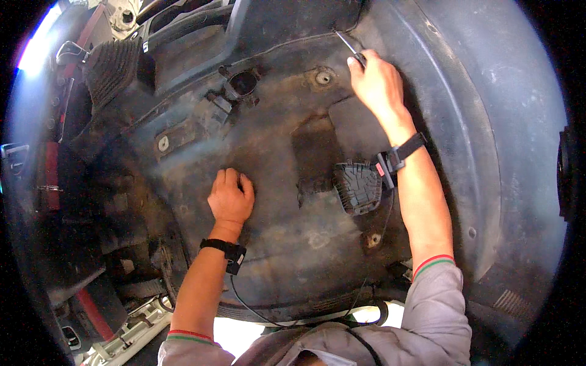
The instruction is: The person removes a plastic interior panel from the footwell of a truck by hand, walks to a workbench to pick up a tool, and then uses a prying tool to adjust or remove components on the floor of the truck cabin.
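Note:
My right hand (379, 85) is closed round the dark handle of a screwdriver (348, 43). Its thin silver shaft points up and left, and its tip is at the seam below the dark trim panel (293, 21). My left hand (232, 194) rests on the dark floor covering (268, 226) with the fingers curled under; no tool shows in it. The fingertips are partly hidden. Each wrist wears a black strap with a small box, and a thin cable runs from the left one.
A ribbed black plastic cover (359, 189) lies beside my right forearm. Farther off, a black duct outlet (241, 83) sticks up from the floor. Metal mounting points (323, 77) show through the covering. Red belts (54, 177) and trim line the left side; a curved panel (473, 134) rises on the right.

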Available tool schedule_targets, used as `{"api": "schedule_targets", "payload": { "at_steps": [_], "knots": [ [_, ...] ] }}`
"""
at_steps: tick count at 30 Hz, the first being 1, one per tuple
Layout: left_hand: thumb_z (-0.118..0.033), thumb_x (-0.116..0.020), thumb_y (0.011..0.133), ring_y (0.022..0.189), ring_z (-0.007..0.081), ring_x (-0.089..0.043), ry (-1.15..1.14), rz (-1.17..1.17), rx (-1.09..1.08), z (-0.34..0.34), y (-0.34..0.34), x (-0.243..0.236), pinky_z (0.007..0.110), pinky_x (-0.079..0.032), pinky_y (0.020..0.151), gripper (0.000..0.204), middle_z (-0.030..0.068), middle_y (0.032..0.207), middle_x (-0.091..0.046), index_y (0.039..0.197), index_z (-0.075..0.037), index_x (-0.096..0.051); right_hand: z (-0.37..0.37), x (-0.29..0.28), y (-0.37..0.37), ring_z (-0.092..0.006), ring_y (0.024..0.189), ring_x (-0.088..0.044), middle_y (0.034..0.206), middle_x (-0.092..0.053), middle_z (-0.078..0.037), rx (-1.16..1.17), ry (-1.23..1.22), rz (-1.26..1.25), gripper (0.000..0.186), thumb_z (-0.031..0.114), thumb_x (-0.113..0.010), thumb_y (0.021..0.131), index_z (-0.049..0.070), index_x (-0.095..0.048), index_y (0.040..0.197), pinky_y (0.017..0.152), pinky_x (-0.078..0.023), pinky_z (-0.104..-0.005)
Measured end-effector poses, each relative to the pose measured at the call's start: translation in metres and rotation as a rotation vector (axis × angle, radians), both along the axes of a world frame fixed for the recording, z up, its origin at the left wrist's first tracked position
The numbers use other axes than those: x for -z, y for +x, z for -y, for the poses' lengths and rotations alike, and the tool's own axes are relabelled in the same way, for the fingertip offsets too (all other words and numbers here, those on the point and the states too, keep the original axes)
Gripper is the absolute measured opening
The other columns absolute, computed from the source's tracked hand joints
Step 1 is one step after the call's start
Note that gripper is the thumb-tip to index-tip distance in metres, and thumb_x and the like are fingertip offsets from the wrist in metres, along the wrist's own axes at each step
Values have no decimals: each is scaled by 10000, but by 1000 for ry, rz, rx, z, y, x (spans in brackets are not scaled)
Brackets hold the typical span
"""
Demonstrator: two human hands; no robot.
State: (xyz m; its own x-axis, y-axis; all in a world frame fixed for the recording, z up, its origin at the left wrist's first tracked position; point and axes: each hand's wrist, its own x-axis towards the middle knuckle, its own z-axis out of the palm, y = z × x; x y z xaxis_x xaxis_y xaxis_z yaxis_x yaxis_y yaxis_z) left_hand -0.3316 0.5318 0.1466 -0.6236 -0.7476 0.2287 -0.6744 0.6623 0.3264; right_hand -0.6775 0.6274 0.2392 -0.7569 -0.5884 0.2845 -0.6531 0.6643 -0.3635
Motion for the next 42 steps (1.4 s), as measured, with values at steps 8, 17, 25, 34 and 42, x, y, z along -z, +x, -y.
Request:
{"api": "schedule_targets", "payload": {
  "at_steps": [8,17,25,34,42],
  "knots": [
    [-204,-606,873,762,340,-616,-23,17,9,0,0,0,451,-524,602,142,107,850,-567,828,-87,-539,2,-6,-18,-119,448,-427,633,-540,13,54,-508,1187,338,350,-517,1007,45,-657,966,416,-347,-276],
    [-210,-605,870,767,340,-624,-25,31,1,3,1,-2,443,-531,611,145,109,853,-565,833,-86,-539,9,-1,-3,-320,654,-693,739,-693,-160,-139,-202,-204,221,212,-559,955,12,-652,949,578,-535,-446],
    [-240,-575,905,789,396,-612,6,19,19,2,1,-2,505,-510,630,194,158,889,-576,885,-52,-531,0,-18,-32,-85,455,-465,645,-547,2,-15,-460,1256,246,266,-461,1027,88,-630,1044,406,-345,-242],
    [-210,-597,877,754,349,-612,-18,3,-14,3,3,0,474,-512,596,156,108,841,-563,813,-86,-527,6,-3,3,-382,829,-707,800,-689,-229,-83,55,-206,283,258,-542,965,-10,-623,1006,666,-554,-493],
    [-243,-578,899,793,399,-608,11,1,-12,-1,-1,-2,507,-510,662,194,152,870,-581,862,-58,-532,2,-5,-33,-109,432,-407,626,-519,15,30,-440,1029,263,264,-498,1023,35,-615,1079,400,-338,-268]
  ]
}}
